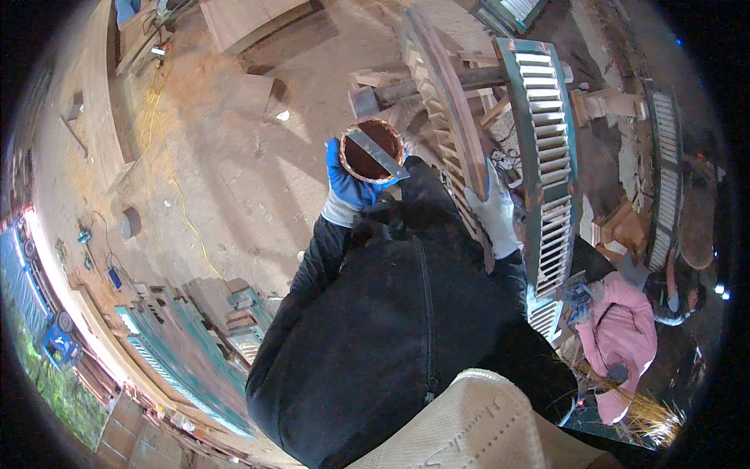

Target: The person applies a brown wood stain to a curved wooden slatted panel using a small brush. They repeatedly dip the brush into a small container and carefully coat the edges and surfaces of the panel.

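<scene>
Cupping a round tub (400, 137) bearing a flat blade (376, 154) across its mouth, the left hand (344, 186) sits left of the wooden shutter (462, 141). Nearer that shutter, the right hand (500, 217) pinches its edge; its long axis runs away, leaning left, with a teal-framed shutter (569, 125) on the right.

Daylight glares at left; soft shadows cross the floor (234, 137); the right is dim; straight edges bend rimward.

Faint script lettering (480, 434) crosses the beige fabric (422, 438) at the lower edge, too unclear to read
</scene>
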Available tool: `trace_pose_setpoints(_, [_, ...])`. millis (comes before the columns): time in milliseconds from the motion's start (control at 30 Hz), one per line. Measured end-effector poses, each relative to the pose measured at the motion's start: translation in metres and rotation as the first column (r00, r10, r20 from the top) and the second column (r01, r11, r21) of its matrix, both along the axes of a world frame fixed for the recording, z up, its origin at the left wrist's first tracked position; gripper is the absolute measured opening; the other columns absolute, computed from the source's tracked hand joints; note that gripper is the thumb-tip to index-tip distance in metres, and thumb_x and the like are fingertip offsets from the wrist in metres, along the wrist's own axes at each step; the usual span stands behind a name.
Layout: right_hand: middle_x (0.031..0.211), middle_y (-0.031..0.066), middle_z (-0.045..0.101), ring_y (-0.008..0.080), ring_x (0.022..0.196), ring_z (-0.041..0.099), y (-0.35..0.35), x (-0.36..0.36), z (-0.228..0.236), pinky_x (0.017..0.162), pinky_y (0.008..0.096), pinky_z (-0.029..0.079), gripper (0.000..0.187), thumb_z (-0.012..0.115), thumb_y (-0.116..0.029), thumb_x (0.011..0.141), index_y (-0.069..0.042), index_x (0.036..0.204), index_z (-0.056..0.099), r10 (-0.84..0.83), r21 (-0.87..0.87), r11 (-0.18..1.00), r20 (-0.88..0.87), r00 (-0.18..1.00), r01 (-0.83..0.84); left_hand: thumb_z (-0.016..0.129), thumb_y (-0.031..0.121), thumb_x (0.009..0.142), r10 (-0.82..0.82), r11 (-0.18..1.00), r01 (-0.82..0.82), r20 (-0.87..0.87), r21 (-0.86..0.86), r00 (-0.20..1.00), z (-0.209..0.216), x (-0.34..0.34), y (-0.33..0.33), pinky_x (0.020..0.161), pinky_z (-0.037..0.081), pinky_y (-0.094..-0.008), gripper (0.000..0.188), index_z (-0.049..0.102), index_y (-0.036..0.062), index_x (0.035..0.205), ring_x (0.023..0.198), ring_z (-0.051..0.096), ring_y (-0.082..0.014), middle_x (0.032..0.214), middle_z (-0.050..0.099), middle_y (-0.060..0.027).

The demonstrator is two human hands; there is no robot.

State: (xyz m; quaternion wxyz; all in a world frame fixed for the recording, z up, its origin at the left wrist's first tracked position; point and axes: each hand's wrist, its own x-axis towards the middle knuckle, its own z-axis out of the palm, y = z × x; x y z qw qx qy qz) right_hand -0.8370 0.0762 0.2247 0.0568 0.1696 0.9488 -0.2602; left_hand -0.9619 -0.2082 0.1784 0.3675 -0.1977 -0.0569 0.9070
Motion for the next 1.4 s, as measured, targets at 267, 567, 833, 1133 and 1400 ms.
trace_pose_setpoints(267, [0.127, 0.0274, 0.061, 0.0431, 0.109, 0.064, 0.015, -0.009, 0.018, 0.091, 0.0494, 0.052, 0.081, 0.070, -0.032, 0.088, -0.008, 0.154, 0.030, 0.004, -0.138, 0.990, 0.143, 0.990, 0.016, 0.061, 0.070, 0.082, 0.198, 0.976, -0.204, 0.085, 0.074, 0.977, 0.025, -0.045, 0.036, 0.109, 0.033, -0.0700, 0.090, 0.038, 0.0166, 0.151, 0.138, 0.039, -0.0474, 0.151, 0.041, -0.0216])
trace_pose_setpoints(567, [0.142, 0.0232, 0.052, 0.0434, 0.115, 0.061, 0.015, -0.020, 0.028, 0.094, 0.0493, 0.051, 0.081, 0.066, -0.020, 0.084, -0.011, 0.155, 0.027, -0.026, -0.101, 0.994, 0.141, 0.990, 0.041, 0.058, 0.071, 0.084, 0.061, 0.998, -0.062, -0.055, -0.022, 0.997, 0.038, -0.092, 0.067, 0.111, 0.036, -0.0664, 0.091, 0.038, 0.0121, 0.150, 0.134, 0.044, -0.0467, 0.147, 0.046, -0.0231])
trace_pose_setpoints(833, [0.146, 0.0198, 0.050, 0.0386, 0.126, 0.055, 0.000, -0.042, 0.028, 0.102, 0.0453, 0.047, 0.084, 0.070, -0.023, 0.080, -0.011, 0.153, 0.031, -0.078, -0.096, 0.991, 0.119, 0.990, 0.090, 0.057, 0.075, 0.082, -0.087, 0.978, 0.093, -0.043, 0.188, 0.995, 0.020, -0.120, 0.077, 0.112, 0.034, -0.0667, 0.093, 0.039, 0.0137, 0.150, 0.135, 0.043, -0.0466, 0.151, 0.041, -0.0226])
trace_pose_setpoints(1133, [0.142, 0.0216, 0.052, 0.0372, 0.126, 0.055, -0.005, -0.088, 0.038, 0.105, 0.0440, 0.045, 0.081, 0.076, -0.023, 0.082, -0.008, 0.150, 0.036, -0.003, -0.070, 0.998, -0.133, 0.991, -0.006, 0.057, 0.075, 0.082, -0.145, 0.971, 0.115, -0.133, -0.210, 0.981, 0.014, -0.123, 0.074, 0.109, 0.039, -0.0647, 0.092, 0.041, 0.0138, 0.149, 0.134, 0.044, -0.0473, 0.152, 0.042, -0.0200])
trace_pose_setpoints(1400, [0.132, 0.0110, 0.054, 0.0358, 0.125, 0.050, -0.066, -0.197, 0.145, 0.103, 0.0481, 0.044, 0.042, 0.080, -0.030, 0.078, -0.014, 0.115, 0.068, 0.315, 0.239, 0.944, -0.445, 0.838, -0.228, 0.051, 0.065, 0.093, -0.014, 0.991, 0.031, -0.127, 0.134, 0.992, 0.021, -0.121, 0.072, 0.110, 0.043, -0.0569, 0.076, 0.047, 0.0101, 0.145, 0.130, 0.053, -0.0376, 0.145, 0.052, -0.0157])
